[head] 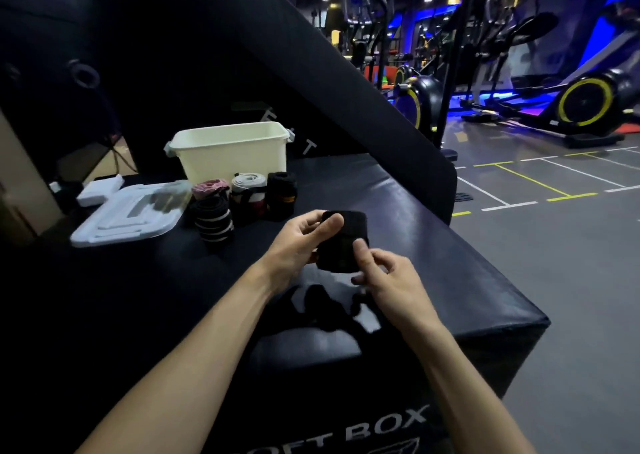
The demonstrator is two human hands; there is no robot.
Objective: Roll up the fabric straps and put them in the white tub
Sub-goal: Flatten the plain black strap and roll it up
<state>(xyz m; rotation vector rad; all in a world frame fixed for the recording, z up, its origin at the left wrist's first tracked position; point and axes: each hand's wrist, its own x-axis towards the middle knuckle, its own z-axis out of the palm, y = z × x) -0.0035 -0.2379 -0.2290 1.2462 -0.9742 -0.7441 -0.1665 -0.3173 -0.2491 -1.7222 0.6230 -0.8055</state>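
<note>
Dim gym [519, 211], blue-lit exercise bikes [585, 103]

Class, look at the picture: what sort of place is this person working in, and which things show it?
Most likely a gym: exercise bikes with yellow-rimmed wheels stand on a line-marked floor, and the hands work over a padded soft box.

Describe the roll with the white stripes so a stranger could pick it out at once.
Start at the white tub on the black padded box. Four rolled straps sit in front of it. The black roll with white stripes lies nearest the person, beside the translucent lid. It alone has white bands; the others are pink, grey and plain black.
</note>
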